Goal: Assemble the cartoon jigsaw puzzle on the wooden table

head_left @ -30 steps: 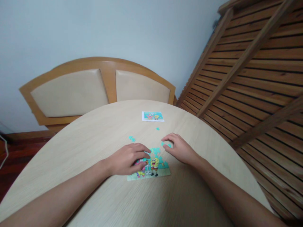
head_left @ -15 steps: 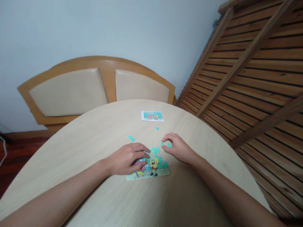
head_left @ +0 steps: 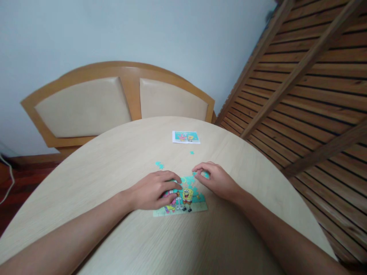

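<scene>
A partly assembled cartoon jigsaw puzzle (head_left: 187, 196) lies on the table, with gaps in its turquoise upper part. Spread over its left side is my left hand (head_left: 157, 189), open, its fingers resting on or just above the pieces and hiding some of them. At the puzzle's upper right, my right hand (head_left: 216, 179) pinches a small turquoise puzzle piece (head_left: 194, 173) between thumb and index finger. Another turquoise piece (head_left: 206, 175) shows beneath that hand, partly covered.
Beyond the hands are a few loose turquoise pieces (head_left: 159, 165) and a single piece (head_left: 192, 152). A picture card (head_left: 186, 137) lies farther back on the round table (head_left: 120, 149). Behind stands a padded wooden headboard (head_left: 133, 91); a slatted wooden panel (head_left: 301, 99) leans at right.
My right hand has moved slightly left toward the puzzle, and its thumb and index finger have closed on a piece. My left hand stays in place. The view has tilted a little.
</scene>
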Demonstrator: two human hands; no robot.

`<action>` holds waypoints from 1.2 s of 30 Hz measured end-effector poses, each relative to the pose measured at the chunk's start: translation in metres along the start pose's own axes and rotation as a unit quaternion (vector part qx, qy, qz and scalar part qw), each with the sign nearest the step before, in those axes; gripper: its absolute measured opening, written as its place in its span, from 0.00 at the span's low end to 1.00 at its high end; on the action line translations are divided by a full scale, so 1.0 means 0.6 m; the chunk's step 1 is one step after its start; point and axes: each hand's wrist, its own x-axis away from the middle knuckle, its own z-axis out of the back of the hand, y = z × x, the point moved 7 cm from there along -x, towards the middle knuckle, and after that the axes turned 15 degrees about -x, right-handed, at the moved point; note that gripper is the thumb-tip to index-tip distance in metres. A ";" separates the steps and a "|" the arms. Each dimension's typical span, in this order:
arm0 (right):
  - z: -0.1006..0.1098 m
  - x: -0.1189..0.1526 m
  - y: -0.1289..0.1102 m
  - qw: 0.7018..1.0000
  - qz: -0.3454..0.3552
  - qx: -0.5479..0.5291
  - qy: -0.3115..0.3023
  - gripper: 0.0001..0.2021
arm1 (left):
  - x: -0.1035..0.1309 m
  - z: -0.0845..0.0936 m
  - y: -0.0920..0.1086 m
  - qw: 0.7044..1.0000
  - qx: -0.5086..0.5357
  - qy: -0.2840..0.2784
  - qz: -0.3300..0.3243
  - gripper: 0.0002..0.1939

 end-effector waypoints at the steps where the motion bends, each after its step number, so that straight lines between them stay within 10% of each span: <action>1: -0.003 0.000 -0.004 1.000 0.000 -0.013 0.006 0.07 | 0.000 0.000 -0.001 1.000 -0.002 -0.002 0.002 0.13; 36: -0.050 0.011 -0.036 0.999 0.050 0.009 -0.018 0.10 | -0.005 0.000 -0.007 0.999 0.049 0.008 0.023 0.12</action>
